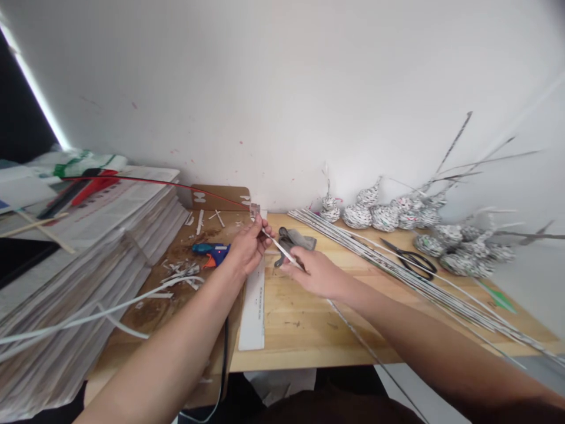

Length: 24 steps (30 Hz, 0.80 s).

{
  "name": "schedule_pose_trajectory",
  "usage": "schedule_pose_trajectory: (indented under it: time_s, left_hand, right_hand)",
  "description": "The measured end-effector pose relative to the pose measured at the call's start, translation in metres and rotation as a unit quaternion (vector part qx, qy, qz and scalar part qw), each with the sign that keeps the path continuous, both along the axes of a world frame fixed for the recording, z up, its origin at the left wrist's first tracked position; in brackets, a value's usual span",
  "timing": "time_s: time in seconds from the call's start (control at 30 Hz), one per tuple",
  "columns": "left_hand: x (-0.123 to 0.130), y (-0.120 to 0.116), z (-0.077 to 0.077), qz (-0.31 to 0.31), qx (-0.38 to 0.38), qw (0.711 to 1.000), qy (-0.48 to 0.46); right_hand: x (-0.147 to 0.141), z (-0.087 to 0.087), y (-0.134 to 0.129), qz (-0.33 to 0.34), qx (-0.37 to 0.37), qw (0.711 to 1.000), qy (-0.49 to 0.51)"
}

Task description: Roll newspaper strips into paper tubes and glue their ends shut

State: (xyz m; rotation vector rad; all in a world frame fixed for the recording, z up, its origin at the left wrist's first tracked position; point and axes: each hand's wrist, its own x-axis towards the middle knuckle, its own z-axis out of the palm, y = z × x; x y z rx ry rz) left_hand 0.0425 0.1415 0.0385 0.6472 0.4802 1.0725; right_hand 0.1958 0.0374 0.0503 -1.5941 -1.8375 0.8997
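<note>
My left hand (252, 246) is closed in a pinch, with one end of a thin rolled newspaper stick (282, 249) at its fingertips. Farther along, my right hand (315, 274) has its fingers wrapped round the same stick, whose long tail (366, 347) slants down past the table's front edge. Just beyond my left fingertips is a small clear block (255, 209), with a thin red and black wire (198, 189) running left from it. Whether my left fingers touch this block I cannot tell. A crumpled grey cloth (301, 239) lies behind my right hand.
Left stands a tall stack of newspapers (145, 235). A blue glue gun (212, 253) and paper scraps (183, 274) lie on brown cardboard, beside a white strip (252, 324). Rightward are several paper sticks (379, 259), black scissors (415, 263) and woven paper gourds (384, 217).
</note>
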Motion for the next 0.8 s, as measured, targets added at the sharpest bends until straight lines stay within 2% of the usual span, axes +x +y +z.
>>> schedule_pose_trajectory:
  time_s: [0.07,0.1,0.13,0.2,0.23,0.3,0.4,0.43,0.47,0.53,0.6,0.63,0.7,0.8]
  left_hand:
    - [0.001,-0.001,0.001,0.011,-0.011,1.000,0.019]
    - [0.001,-0.002,0.001,0.013,-0.014,1.000,0.024]
    - [0.002,-0.002,0.001,0.014,-0.014,1.000,0.025]
    - [0.002,-0.003,0.001,0.008,-0.010,1.000,0.022]
    - [0.002,-0.003,0.001,0.002,-0.009,1.000,0.022]
    - [0.002,-0.004,0.001,-0.018,-0.012,0.999,0.024]
    - [0.000,-0.003,0.001,-0.041,-0.019,0.999,0.027]
    - [0.000,-0.002,0.001,-0.044,-0.021,0.998,0.025]
    - [-0.001,-0.002,0.001,-0.044,-0.022,0.999,0.023]
    - [-0.001,-0.001,0.002,-0.038,-0.020,0.999,0.016]
    - [-0.001,-0.001,0.002,-0.030,-0.015,0.999,0.006]
    - [-0.001,-0.002,0.003,-0.028,-0.011,1.000,0.002]
    - [-0.001,-0.003,0.003,-0.030,-0.007,1.000,0.001]
    - [0.000,-0.005,0.004,-0.036,-0.020,0.999,0.012]
  right_hand:
    - [-0.006,0.003,0.003,-0.039,0.126,0.982,-0.135]
    - [-0.009,0.004,0.005,-0.049,0.146,0.977,-0.149]
    - [-0.012,0.004,0.007,-0.050,0.126,0.984,-0.119]
    - [-0.015,0.001,0.010,-0.033,0.019,0.999,0.011]
    - [-0.014,-0.002,0.010,-0.017,-0.044,0.995,0.082]
    - [-0.011,-0.007,0.010,0.021,-0.158,0.964,0.215]
    - [-0.005,-0.012,0.006,0.049,-0.239,0.910,0.336]
    - [-0.003,-0.012,0.004,0.043,-0.236,0.910,0.339]
    - [-0.002,-0.013,0.003,0.029,-0.207,0.927,0.310]
    - [-0.003,-0.011,0.002,-0.009,-0.098,0.973,0.208]
    - [-0.005,-0.009,0.002,-0.039,-0.013,0.991,0.129]
    - [-0.006,-0.008,0.003,-0.048,-0.006,0.992,0.120]
    - [-0.008,-0.007,0.003,-0.054,-0.044,0.986,0.151]
    - [-0.006,-0.010,0.004,-0.026,-0.127,0.951,0.279]
